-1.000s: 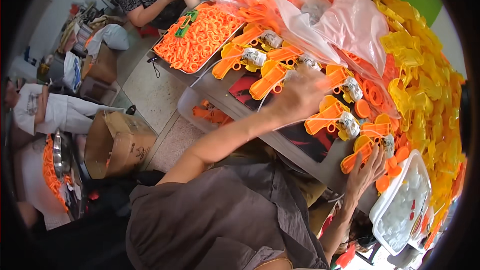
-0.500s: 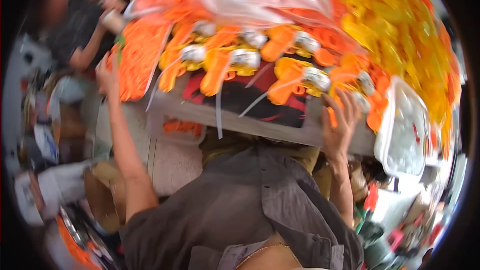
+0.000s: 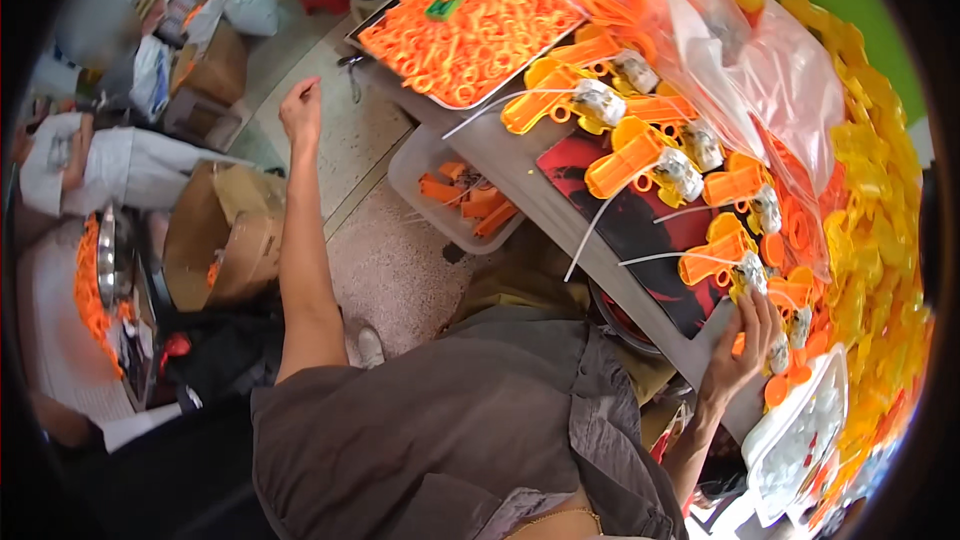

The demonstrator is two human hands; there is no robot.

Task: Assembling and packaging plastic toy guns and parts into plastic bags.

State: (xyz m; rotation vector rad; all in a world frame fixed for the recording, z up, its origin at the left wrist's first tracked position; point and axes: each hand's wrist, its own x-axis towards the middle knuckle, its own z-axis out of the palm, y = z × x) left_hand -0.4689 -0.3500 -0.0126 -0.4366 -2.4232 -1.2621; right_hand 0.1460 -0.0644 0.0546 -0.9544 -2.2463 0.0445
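My left hand (image 3: pixel 300 112) is raised over the floor beside the table, apart from everything. Its fingers are curled in and nothing shows in them. My right hand (image 3: pixel 742 345) lies at the table's near edge, fingers stretched out and slightly apart, beside the lowest of several orange and yellow plastic assemblies (image 3: pixel 712 258). Each has a silvery-white block, and some have a thin pale strip sticking out. They lie in rows, partly on a black and red mat (image 3: pixel 580 165). Whether my right fingertips touch an assembly, I cannot tell.
A tray (image 3: pixel 478 90) of small orange parts with a green piece on top stands at the far end. Yellow parts (image 3: pixel 875 210) are heaped along the right, beside clear plastic bags (image 3: pixel 790 70). Below stand a plastic bin (image 3: pixel 405 165) and cardboard box (image 3: pixel 250 255). A white tub (image 3: pixel 835 380) is near my right hand.
The view has swung left, so the table now runs diagonally. My left hand has come away from the tray's edge and its fingers have curled. My right hand stays by the assemblies.
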